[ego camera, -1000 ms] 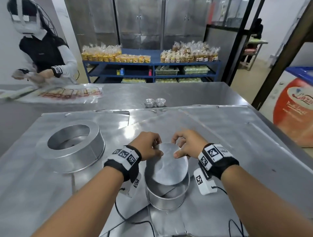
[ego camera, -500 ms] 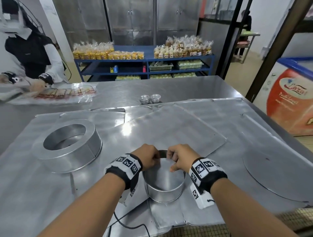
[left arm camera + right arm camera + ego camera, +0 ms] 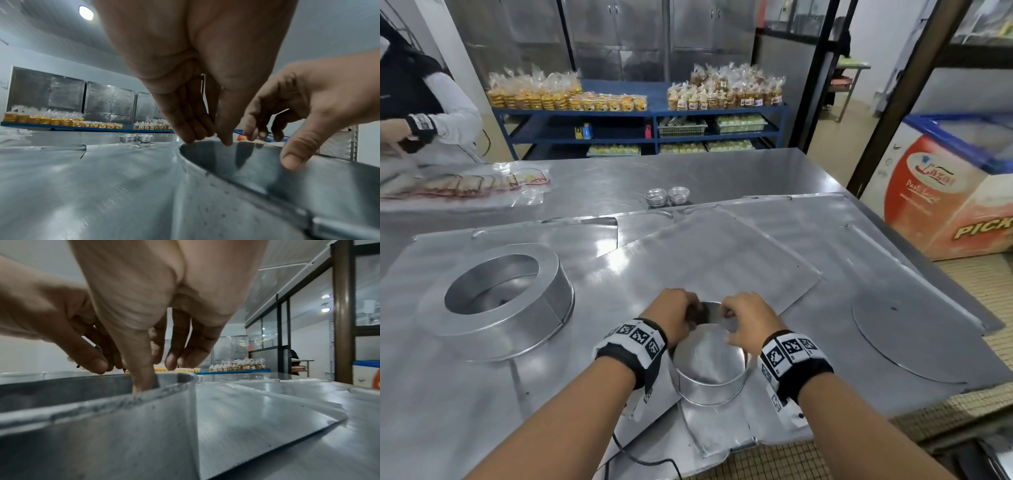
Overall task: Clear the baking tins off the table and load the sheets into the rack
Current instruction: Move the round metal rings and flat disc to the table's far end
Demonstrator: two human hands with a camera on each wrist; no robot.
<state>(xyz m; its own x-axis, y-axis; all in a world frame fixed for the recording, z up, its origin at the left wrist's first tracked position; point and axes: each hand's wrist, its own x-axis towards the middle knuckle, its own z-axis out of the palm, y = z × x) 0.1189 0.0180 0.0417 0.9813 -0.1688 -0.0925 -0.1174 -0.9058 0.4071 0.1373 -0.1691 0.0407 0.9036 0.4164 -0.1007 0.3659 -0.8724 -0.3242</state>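
Note:
A small round tin [image 3: 709, 387] stands near the table's front edge, and a shiny round base disc [image 3: 709, 353] lies inside it. Both hands meet at its far rim. My left hand [image 3: 681, 315] pinches the rim, fingers outside and thumb at the inner edge, as the left wrist view shows for the left hand [image 3: 207, 139] on the tin [image 3: 246, 203]. My right hand [image 3: 736, 318] has its thumb [image 3: 144, 382] dipped inside the tin [image 3: 102, 434], its fingers loosely curled just above the rim. Flat baking sheets [image 3: 722, 260] overlap under and behind the tin.
A large round tin [image 3: 506, 301] stands at the left. A loose round disc [image 3: 914, 335] lies on the sheets at the right. Two small cups [image 3: 667, 197] sit further back. Another person [image 3: 421, 113] works at the far left. A chest freezer [image 3: 945, 192] stands right of the table.
The disc that both hands held tilted over the small tin now lies down inside it. Both hands have followed it to the far rim. The head view has shifted back and right.

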